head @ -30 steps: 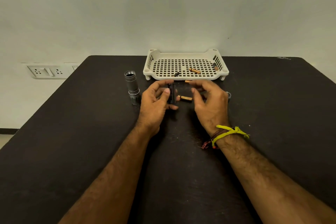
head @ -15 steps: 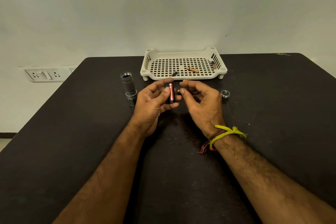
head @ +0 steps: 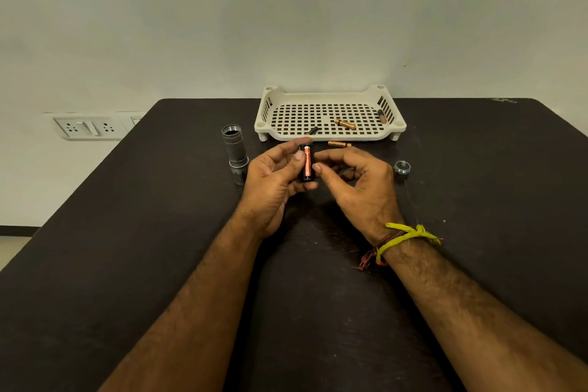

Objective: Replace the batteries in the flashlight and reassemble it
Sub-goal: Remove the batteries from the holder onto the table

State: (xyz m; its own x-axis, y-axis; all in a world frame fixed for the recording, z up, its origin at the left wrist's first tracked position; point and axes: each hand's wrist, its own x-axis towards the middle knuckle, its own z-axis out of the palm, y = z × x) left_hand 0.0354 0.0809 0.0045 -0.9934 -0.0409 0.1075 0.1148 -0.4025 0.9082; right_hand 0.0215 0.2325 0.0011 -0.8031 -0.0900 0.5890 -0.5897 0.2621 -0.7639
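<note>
My left hand point(head: 273, 180) grips a black battery holder point(head: 306, 164) upright, with a copper-coloured battery seated in its front slot. My right hand point(head: 356, 183) is just to its right, and its index fingertip touches the holder's side; nothing shows in that hand. The grey flashlight body point(head: 234, 151) stands open end up on the table to the left. Its tail cap point(head: 401, 167), spring up, lies to the right. One loose copper battery point(head: 339, 144) lies on the table just beyond my fingers.
A white perforated tray point(head: 327, 134) stands at the table's far edge and holds three batteries, one copper battery point(head: 345, 123) in its middle. The black table point(head: 159, 264) ends at a white wall with a socket plate point(head: 87, 127) at the left.
The battery my right hand held a second ago now sits in the holder. My right fingers have let go of it and rest against the holder's side.
</note>
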